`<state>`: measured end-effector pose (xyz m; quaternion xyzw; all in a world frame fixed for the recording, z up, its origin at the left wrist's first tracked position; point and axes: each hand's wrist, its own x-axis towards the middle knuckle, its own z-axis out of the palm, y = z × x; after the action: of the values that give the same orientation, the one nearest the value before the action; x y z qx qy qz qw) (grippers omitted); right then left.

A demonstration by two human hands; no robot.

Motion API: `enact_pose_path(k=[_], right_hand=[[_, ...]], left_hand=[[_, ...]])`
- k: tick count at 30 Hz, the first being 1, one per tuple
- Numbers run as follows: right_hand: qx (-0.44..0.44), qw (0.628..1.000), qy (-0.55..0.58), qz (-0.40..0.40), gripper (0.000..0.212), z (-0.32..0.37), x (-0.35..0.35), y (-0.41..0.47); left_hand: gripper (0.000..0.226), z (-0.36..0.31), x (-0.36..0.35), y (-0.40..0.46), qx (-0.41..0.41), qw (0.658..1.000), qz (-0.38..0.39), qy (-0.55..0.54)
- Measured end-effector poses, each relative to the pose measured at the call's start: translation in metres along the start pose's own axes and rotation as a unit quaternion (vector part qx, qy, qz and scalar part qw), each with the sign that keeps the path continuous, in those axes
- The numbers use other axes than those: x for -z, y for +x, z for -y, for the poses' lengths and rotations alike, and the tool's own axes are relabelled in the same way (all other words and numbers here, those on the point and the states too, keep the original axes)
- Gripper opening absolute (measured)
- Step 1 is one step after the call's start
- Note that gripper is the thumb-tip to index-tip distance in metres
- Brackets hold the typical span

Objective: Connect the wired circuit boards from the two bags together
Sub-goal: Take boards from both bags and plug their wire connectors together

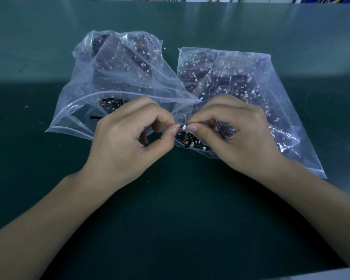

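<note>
Nowhere any readable brand, label or lettering on bags, boards or desk (190, 229). Left hand (127, 142) curled, thumb and forefinger pinched together at a small white connector (183, 126), remaining fingers folded loosely toward the palm. Right hand (234, 134) likewise curled, thumb and forefinger pinching the same white piece from the opposite side, fingertips of both hands almost touching. Possibly two mating connector halves rather than one part, too small to tell. Just beneath the pinch, dark wired circuit boards (190, 141) with orange leads, spilling from the mouth of the right bag (240, 81). Right bag clear plastic, lying flat on the desk, packed with dark boards, white plugs and thin wires, partly under the right hand and wrist. Left bag (117, 77) also clear, just beside it, mouth gaping toward the person, zip rim arched open, more dark boards and white plugs inside. Both forearms bare, reaching in from the near edge of the dark green desk.
</note>
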<state>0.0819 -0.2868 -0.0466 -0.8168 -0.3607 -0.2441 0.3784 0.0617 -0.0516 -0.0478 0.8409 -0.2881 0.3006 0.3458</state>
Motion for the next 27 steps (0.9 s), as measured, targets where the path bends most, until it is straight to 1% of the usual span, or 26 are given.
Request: enact_pose_path(k=[4,9,12,16,19,22,25,27], right_hand=[[-0.01,1.0,0.015,-0.005,0.009,0.001,0.0,0.0],[-0.026,0.999,-0.017,0.022,0.031,-0.002,-0.002,-0.003],[-0.034,0.999,-0.007,0.005,0.033,-0.002,-0.004,-0.003],[-0.055,0.998,0.0,-0.022,0.028,-0.003,-0.003,-0.004],[-0.053,0.998,0.0,-0.029,0.025,-0.002,-0.003,-0.004],[-0.039,0.999,0.0,-0.034,0.025,-0.002,-0.004,-0.003],[-0.034,0.999,0.005,-0.038,0.025,-0.003,-0.005,-0.003],[-0.034,0.999,0.009,-0.034,0.024,-0.003,-0.006,-0.004]], left_hand=[[0.011,0.0,-0.002,-0.001,0.006,1.0,-0.02,-0.005],[0.004,0.0,0.001,0.0,0.019,0.998,-0.058,-0.032],[0.006,-0.002,0.003,0.001,0.008,0.998,-0.047,-0.041],[0.01,-0.002,0.001,0.0,0.005,0.999,-0.004,-0.034],[0.007,0.002,-0.002,-0.001,-0.004,1.0,0.031,-0.004],[0.008,0.005,-0.005,0.0,-0.021,0.999,0.032,0.033],[0.009,0.002,-0.009,0.0,-0.056,0.99,0.032,0.127],[0.012,0.001,-0.009,-0.002,-0.077,0.977,0.064,0.186]])
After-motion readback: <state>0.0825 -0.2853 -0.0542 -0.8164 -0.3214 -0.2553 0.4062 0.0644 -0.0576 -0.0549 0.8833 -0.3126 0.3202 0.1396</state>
